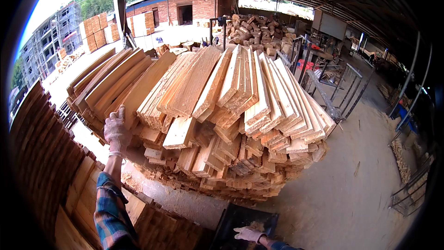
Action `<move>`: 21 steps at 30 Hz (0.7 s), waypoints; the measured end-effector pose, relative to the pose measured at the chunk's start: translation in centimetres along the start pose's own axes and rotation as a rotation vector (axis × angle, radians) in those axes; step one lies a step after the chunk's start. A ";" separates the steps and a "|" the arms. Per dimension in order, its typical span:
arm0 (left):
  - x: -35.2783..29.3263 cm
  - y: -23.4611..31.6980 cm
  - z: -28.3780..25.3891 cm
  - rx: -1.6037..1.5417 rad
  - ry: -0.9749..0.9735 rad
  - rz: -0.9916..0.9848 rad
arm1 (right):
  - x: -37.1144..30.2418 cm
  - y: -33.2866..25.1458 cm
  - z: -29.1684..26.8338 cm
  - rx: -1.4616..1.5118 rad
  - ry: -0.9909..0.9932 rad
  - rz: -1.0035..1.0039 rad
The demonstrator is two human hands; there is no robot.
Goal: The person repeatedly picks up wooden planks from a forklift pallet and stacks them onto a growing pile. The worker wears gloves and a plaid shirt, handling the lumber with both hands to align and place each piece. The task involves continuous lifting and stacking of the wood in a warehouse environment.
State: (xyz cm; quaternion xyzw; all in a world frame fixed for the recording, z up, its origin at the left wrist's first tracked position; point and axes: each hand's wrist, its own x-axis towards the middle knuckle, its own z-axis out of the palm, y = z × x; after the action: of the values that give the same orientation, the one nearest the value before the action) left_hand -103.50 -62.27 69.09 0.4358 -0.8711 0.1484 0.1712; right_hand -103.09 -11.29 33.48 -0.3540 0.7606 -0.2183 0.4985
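Observation:
A large pile of rough-sawn wooden boards [222,129] fills the middle, with the top boards fanned out and their ends toward me. My left hand [116,129], in a pale, dusty knit glove, is closed on the near end of a wide board [147,79] at the pile's left side. Its thumb and fingertips rest against the wood. Low in the view, my gloved right hand [248,234] is apart from the pile, fingers stretched out and holding nothing. Under it lies a black flat surface [231,222] with some sawdust on it.
Stacked boards [41,157] rise close on my left, with more timber [157,227] below my left arm. Metal frames [347,88] stand right of the pile, and a rack [414,185] is at the far right. Cut logs [259,32] are heaped behind.

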 end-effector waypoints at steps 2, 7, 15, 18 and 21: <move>-0.3 0.8 -1.4 -0.029 -0.041 -0.034 | -0.5 0.7 -0.3 -0.029 0.038 -0.013; -1.1 -0.2 -2.9 -0.145 -0.121 -0.135 | -2.1 3.3 1.1 0.031 0.032 0.011; -9.2 -7.7 -3.3 -1.482 -0.238 -0.256 | -1.1 -2.0 1.1 0.368 -0.078 -0.069; -17.2 -8.1 -3.4 -1.680 -0.279 -0.348 | 2.8 -9.1 0.7 0.983 -0.169 -0.430; -29.5 -8.3 -3.5 -2.097 -0.473 -0.647 | 6.8 -20.6 -0.5 1.121 -0.450 -0.873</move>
State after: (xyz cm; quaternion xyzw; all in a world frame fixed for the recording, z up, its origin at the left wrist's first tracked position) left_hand -79.64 -44.69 60.55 0.2993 -0.4220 -0.7960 0.3141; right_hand -98.64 -29.88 43.70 -0.3528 0.2050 -0.6738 0.6160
